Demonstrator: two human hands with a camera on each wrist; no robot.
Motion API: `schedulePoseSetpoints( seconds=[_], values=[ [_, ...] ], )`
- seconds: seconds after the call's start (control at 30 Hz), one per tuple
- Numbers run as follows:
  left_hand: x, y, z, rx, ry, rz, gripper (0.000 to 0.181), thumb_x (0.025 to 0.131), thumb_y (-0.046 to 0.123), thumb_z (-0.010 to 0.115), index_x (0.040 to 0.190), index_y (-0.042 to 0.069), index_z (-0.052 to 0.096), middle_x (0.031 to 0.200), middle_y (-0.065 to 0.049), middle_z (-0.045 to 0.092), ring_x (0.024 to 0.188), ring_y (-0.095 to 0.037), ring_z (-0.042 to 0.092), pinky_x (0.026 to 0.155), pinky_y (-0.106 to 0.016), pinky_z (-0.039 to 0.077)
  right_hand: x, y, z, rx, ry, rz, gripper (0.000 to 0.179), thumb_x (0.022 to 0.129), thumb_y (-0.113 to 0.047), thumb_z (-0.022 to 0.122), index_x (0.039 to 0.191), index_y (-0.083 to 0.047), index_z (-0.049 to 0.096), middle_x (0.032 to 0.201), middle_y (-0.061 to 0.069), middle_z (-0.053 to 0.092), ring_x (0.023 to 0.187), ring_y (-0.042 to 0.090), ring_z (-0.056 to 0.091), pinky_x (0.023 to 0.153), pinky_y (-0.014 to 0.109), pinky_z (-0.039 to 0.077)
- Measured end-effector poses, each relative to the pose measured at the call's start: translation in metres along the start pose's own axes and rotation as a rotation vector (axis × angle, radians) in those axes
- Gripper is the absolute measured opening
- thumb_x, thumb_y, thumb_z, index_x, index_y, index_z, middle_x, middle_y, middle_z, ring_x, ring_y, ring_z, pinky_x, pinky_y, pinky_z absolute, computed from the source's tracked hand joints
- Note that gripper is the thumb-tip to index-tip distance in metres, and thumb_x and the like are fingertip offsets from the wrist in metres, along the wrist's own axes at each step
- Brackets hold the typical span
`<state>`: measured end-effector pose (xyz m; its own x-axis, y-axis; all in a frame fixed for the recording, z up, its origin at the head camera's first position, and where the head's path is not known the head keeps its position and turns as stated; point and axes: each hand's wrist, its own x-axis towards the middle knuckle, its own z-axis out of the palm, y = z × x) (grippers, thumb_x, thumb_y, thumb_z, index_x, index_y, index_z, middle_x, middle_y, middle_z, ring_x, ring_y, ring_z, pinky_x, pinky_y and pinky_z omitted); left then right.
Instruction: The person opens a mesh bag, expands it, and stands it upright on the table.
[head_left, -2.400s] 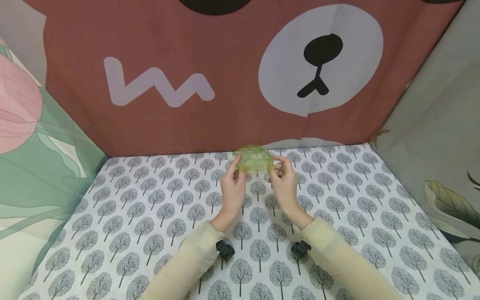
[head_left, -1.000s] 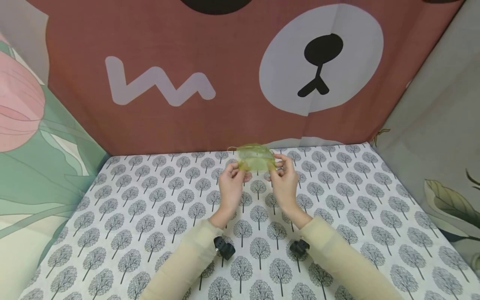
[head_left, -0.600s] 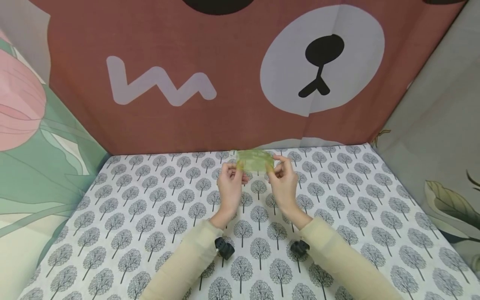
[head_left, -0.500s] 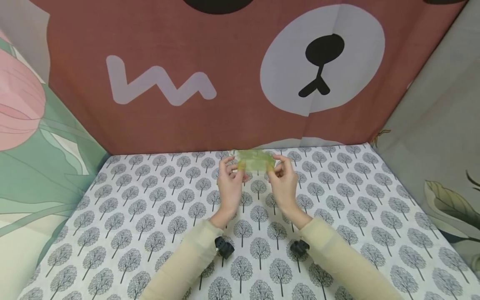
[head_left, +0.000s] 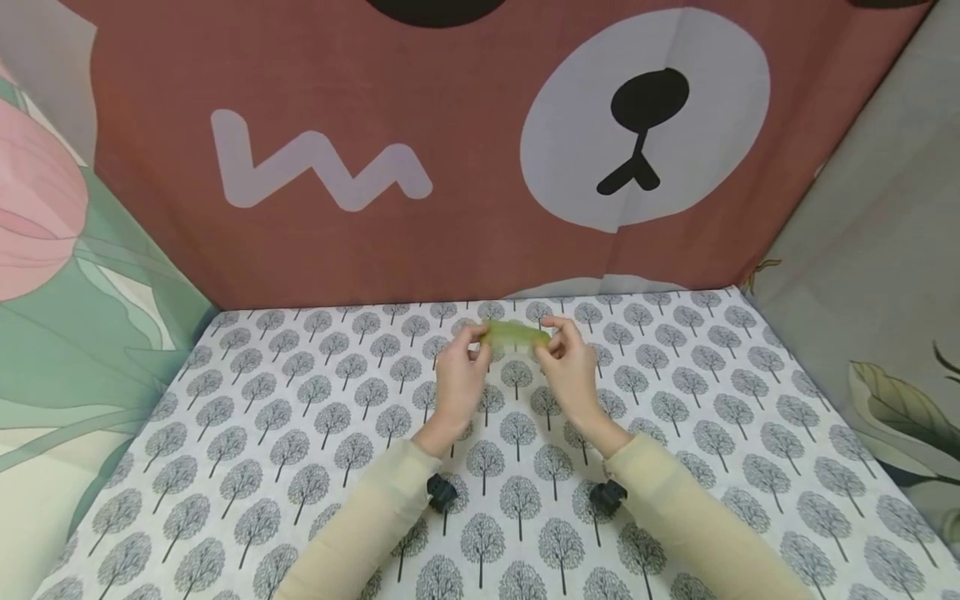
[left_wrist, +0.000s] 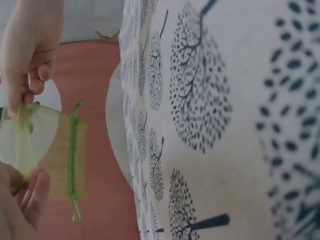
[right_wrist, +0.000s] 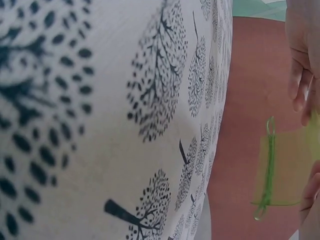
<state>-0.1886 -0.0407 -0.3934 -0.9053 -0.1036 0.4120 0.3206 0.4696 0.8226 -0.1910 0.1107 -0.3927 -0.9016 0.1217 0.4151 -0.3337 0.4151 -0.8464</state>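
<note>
A sheer yellow-green drawstring pouch (head_left: 516, 335) is stretched between both hands above the tree-print cloth. My left hand (head_left: 459, 379) pinches its left end between thumb and fingers, and my right hand (head_left: 572, 375) pinches the right end likewise. From the head it appears as a narrow band. In the left wrist view, the green drawstring (left_wrist: 73, 155) crosses the pouch near its free edge, on the side towards the cloth, with a small loop at each end. The right wrist view also shows this drawstring (right_wrist: 270, 165), beyond the fingers.
A white cloth (head_left: 330, 467) printed with grey trees covers the table. Behind it hangs a red-brown curtain (head_left: 465, 242) with a bear's muzzle; patterned curtains stand left (head_left: 112, 333) and right (head_left: 855, 250). Small black cameras (head_left: 442, 492) sit at both wrists.
The pouch was taller and domed, its far part raised; that part has sunk, leaving a thin band. The cord loop at its left has gone from the head view. Both hands keep hold.
</note>
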Motion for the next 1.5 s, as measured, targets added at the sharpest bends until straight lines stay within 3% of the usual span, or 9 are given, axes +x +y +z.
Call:
schedulePoseSetpoints(
  seconds=[0.13, 0.27, 0.43, 0.6, 0.9, 1.03, 1.27, 1.5],
  values=[
    [0.001, -0.001, -0.001, 0.002, 0.028, 0.001, 0.014, 0.089, 0.004, 0.062, 0.102, 0.001, 0.065, 0.094, -0.014, 0.071, 0.068, -0.019, 0.065, 0.053, -0.015, 0.052, 0.0, 0.0, 0.001, 0.008, -0.014, 0.005, 0.031, 0.087, 0.0, 0.058, 0.118, 0.001, 0.056, 0.076, 0.016, 0.064, 0.051, 0.001, 0.05, 0.042, 0.014, 0.042],
    [0.003, -0.002, -0.002, 0.011, 0.068, 0.044, 0.008, 0.089, 0.007, 0.064, 0.093, 0.001, 0.062, 0.083, -0.013, 0.069, 0.068, -0.019, 0.064, 0.056, -0.018, 0.053, 0.0, 0.0, 0.003, 0.02, -0.022, -0.007, 0.029, 0.091, -0.002, 0.056, 0.119, 0.002, 0.054, 0.087, 0.021, 0.067, 0.051, 0.014, 0.057, 0.041, 0.015, 0.043],
    [0.003, -0.003, -0.002, -0.005, 0.072, 0.041, 0.01, 0.091, 0.008, 0.062, 0.096, 0.001, 0.058, 0.089, -0.014, 0.07, 0.071, -0.021, 0.067, 0.059, -0.019, 0.056, 0.0, -0.002, 0.005, 0.016, -0.01, -0.025, 0.028, 0.091, -0.001, 0.054, 0.119, 0.002, 0.054, 0.094, 0.021, 0.067, 0.057, 0.029, 0.061, 0.043, 0.015, 0.044],
    [0.001, -0.001, -0.002, -0.043, 0.048, 0.0, 0.015, 0.093, 0.012, 0.058, 0.103, 0.0, 0.055, 0.105, -0.018, 0.07, 0.079, -0.024, 0.07, 0.064, -0.019, 0.058, 0.0, -0.003, 0.006, 0.002, 0.031, -0.06, 0.025, 0.092, -0.003, 0.056, 0.116, 0.002, 0.056, 0.098, 0.02, 0.068, 0.055, 0.011, 0.058, 0.043, 0.013, 0.044],
    [0.002, 0.003, 0.0, -0.088, 0.074, 0.049, 0.028, 0.092, 0.011, 0.061, 0.117, -0.001, 0.054, 0.106, -0.019, 0.071, 0.087, -0.028, 0.071, 0.076, -0.024, 0.06, 0.0, -0.005, 0.009, 0.05, 0.095, -0.07, 0.02, 0.092, -0.004, 0.059, 0.112, 0.001, 0.061, 0.104, 0.019, 0.068, 0.053, -0.001, 0.051, 0.042, 0.01, 0.041],
    [0.001, 0.004, 0.0, -0.08, 0.087, 0.063, 0.026, 0.094, 0.012, 0.058, 0.117, -0.001, 0.056, 0.104, -0.02, 0.071, 0.083, -0.028, 0.071, 0.073, -0.024, 0.06, 0.001, -0.005, 0.011, 0.061, 0.131, -0.103, 0.019, 0.091, -0.003, 0.061, 0.108, 0.004, 0.061, 0.101, 0.022, 0.068, 0.051, 0.0, 0.05, 0.042, 0.009, 0.04],
    [0.0, 0.005, 0.001, -0.104, 0.112, 0.054, 0.03, 0.093, -0.001, 0.053, 0.123, 0.0, 0.053, 0.101, -0.021, 0.069, 0.076, -0.028, 0.07, 0.061, -0.018, 0.058, 0.002, -0.007, 0.014, 0.042, 0.188, -0.13, 0.016, 0.091, -0.004, 0.06, 0.105, 0.003, 0.06, 0.085, 0.019, 0.068, 0.053, -0.005, 0.048, 0.047, 0.009, 0.044],
    [0.001, 0.003, 0.006, -0.073, 0.147, 0.143, 0.031, 0.093, -0.004, 0.048, 0.123, -0.004, 0.056, 0.116, -0.022, 0.065, 0.088, -0.029, 0.07, 0.07, -0.019, 0.059, 0.003, -0.009, 0.016, -0.008, 0.203, -0.087, 0.023, 0.09, -0.002, 0.055, 0.114, 0.001, 0.056, 0.084, 0.018, 0.067, 0.053, -0.003, 0.048, 0.044, 0.013, 0.044]
  ],
)
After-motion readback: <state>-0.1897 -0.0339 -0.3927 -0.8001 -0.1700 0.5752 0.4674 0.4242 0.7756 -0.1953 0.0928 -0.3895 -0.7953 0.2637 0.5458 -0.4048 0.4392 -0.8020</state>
